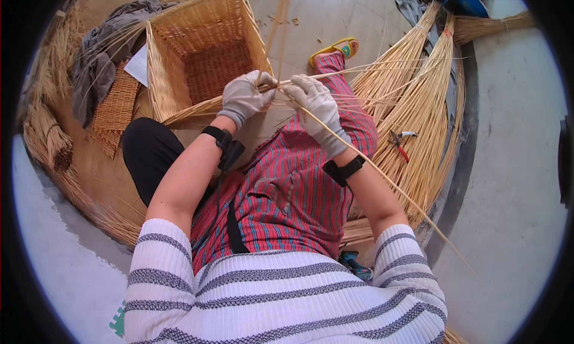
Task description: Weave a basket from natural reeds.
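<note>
A square wicker basket (164,66) lies tipped with its open side facing me, left of my knees. My left hand (244,98), in a light grey glove, is closed at the basket's near right corner, pinching the willow rods that meet there. Close beside it, my gloved right hand (317,108) has its fingers closed on a long pale willow rod (382,173), which runs under the hand toward the lower right. Other rod ends fan out from the corner, some upward and some to the right. The exact grip of the fingertips is partly hidden.
Large bundles of willow rods (412,99) lie on the right, with red-handled pruning shears (399,145) on top. More bundles (51,135) line the left side, near a flat woven panel (113,111) and grey cloth (98,57). A teal tool (354,264) sits by my right hip.
</note>
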`<state>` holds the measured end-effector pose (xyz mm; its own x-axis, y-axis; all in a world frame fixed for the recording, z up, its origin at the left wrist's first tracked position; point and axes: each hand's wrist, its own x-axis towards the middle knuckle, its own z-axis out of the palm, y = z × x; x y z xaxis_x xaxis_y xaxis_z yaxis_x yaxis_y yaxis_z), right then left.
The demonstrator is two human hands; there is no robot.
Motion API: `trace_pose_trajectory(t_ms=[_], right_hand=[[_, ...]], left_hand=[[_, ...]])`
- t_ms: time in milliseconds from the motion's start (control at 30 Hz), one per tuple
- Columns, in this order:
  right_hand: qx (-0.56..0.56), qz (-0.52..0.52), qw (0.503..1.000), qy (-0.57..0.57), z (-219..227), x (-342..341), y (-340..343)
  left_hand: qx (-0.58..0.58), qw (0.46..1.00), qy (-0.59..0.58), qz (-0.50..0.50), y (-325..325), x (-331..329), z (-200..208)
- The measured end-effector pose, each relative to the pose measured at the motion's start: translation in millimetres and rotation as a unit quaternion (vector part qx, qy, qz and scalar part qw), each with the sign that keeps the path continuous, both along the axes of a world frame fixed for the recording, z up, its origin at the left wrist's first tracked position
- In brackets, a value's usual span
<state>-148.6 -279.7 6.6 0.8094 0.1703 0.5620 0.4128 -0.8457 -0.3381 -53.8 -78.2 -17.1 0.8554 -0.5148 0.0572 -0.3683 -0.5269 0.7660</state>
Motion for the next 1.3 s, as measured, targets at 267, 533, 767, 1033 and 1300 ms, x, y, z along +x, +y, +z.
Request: trace_pose_trajectory(t_ms=[267,533,767,1033,1300], right_hand=[[0.062,0.014,0.982,0.178,-16,62,-15],[0.064,0.017,0.961,0.270,-22,89,-5],[0.097,-0.002,0.934,0.345,-30,88,3],[0.073,-0.026,0.945,0.319,-32,86,5],[0.074,-0.056,0.966,0.242,-34,77,13]], left_hand=[[-0.007,1.000,-0.018,-0.002,1,-2,4],[0.003,0.996,-0.090,0.017,4,-2,-1],[0.003,0.999,-0.012,0.033,3,-4,-2],[-0.056,0.931,0.266,-0.244,39,65,23],[0.266,0.912,-0.257,-0.176,7,124,46]])
